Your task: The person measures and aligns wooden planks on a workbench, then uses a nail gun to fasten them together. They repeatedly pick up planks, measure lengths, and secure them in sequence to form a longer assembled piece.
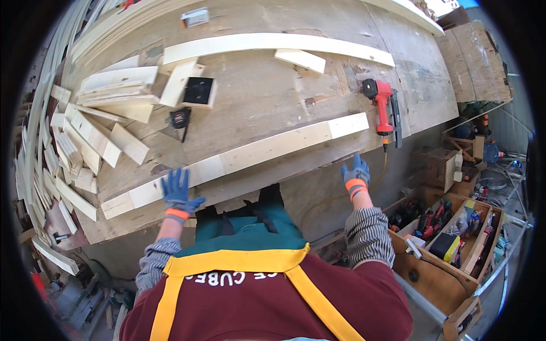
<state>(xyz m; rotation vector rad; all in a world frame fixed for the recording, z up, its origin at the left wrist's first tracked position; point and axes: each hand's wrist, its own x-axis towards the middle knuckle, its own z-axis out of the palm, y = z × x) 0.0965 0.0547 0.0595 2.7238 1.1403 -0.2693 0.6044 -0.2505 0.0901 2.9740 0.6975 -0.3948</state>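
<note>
A long pale wooden board (256,149) lies slantwise along the table's near edge. Both hands wear blue and grey work gloves with orange cuffs. My left hand (181,192) is spread open at the board's near side, toward its left end; whether it presses on the wood I cannot tell. Fingers stretched out, my right hand (356,172) is at the table edge, nearer to me than the board's right end, and holds nothing. A red and black nail gun (383,108) lies beyond that hand, with a hose running from its handle.
Short wood offcuts (116,91) are heaped at the left, near a black tape measure (180,117) and a black-topped block (199,91). Another long board (273,41) lies farther back, near a small box (195,17). A wooden tool box (421,264) stands at the lower right.
</note>
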